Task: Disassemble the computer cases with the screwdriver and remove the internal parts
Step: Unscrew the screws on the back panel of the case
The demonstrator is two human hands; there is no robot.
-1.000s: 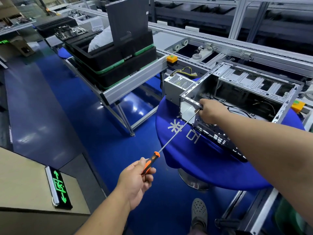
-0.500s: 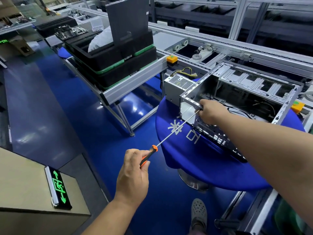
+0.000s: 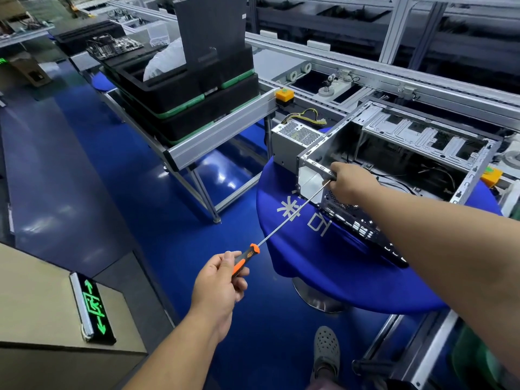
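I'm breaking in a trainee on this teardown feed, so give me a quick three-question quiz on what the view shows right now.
1. True or false: the left hand holds the screwdriver by its orange and black handle.
2. Multiple choice: where is the right hand? A) on the black trays B) at the near edge of the open computer case, where the screwdriver's tip ends C) on the power supply
3. Fill in: the computer case rests on a round table with a ____ cover.

Key: 1 true; 2 B; 3 blue.
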